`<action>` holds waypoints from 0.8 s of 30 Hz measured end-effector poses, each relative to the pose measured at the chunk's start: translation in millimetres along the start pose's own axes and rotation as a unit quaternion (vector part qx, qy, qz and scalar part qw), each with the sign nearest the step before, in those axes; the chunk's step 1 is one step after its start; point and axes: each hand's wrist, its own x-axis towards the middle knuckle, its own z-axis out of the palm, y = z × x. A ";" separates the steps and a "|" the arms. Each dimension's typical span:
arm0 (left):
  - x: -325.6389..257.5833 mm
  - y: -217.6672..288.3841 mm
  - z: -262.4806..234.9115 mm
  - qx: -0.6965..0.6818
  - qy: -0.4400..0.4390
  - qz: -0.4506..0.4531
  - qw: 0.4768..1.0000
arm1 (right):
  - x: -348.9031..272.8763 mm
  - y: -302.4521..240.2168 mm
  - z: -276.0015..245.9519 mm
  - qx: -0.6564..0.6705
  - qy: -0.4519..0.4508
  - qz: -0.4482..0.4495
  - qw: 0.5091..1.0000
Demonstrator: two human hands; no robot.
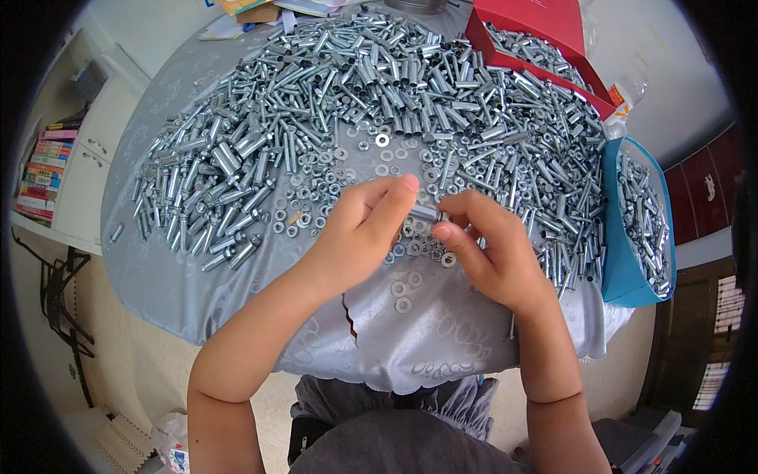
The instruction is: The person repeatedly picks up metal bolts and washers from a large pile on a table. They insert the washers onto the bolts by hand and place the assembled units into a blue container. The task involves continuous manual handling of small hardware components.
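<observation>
My left hand [365, 229] and my right hand [491, 249] meet over the near middle of a round table [237, 300] covered in grey cloth. Between their fingertips they pinch one silver bolt with a sleeve [426, 213], the left hand on its left end, the right on its right end. Loose washers and nuts [332, 170] lie scattered just beyond and under the hands. A big heap of metal sleeves and bolts [371, 79] fills the far half of the table.
A red box [545, 28] with bolts stands at the back right. A blue box [628, 253] with bolts hangs at the table's right edge. Two washers [401, 296] lie near the front edge. White shelves with books [47, 170] stand at the left.
</observation>
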 end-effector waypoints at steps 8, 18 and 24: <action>-2.5 3.3 2.9 0.064 -0.009 0.019 0.998 | 0.7 -1.0 -3.6 -0.091 -0.025 -0.075 0.993; -4.4 1.1 4.0 0.073 -0.027 0.017 0.997 | -1.9 -3.0 -6.1 -0.005 -0.037 0.011 0.999; -5.6 3.3 7.7 0.062 -0.017 0.010 0.998 | 0.7 -4.4 -3.4 -0.020 -0.019 -0.049 0.998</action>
